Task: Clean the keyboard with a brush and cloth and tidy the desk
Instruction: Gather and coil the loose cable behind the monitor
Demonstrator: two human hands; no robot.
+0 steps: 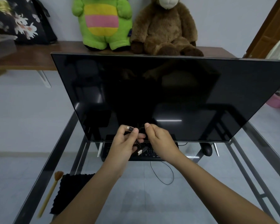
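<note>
Left hand (128, 143) and right hand (160, 140) pinch a cable (141, 151) above the keyboard (150, 155); brush (49, 191) and cloth (68, 193) lie untouched near-left on the desk (44, 172); cleaning seemingly not yet begun.

Monitor (152, 94) centre on table (39, 175); keyboard (149, 153) under its front edge, mouse (207, 150) right of keyboard. Brush (50, 191), cloth (68, 191) at table's near left, brush leftmost. Shelf (31, 57) behind monitor: bag (23, 21) left, plush toys (165, 29) centre.

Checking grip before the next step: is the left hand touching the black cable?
Touching. The head view shows the left hand pinching the black cable at its plug, between thumb and fingers.
</note>
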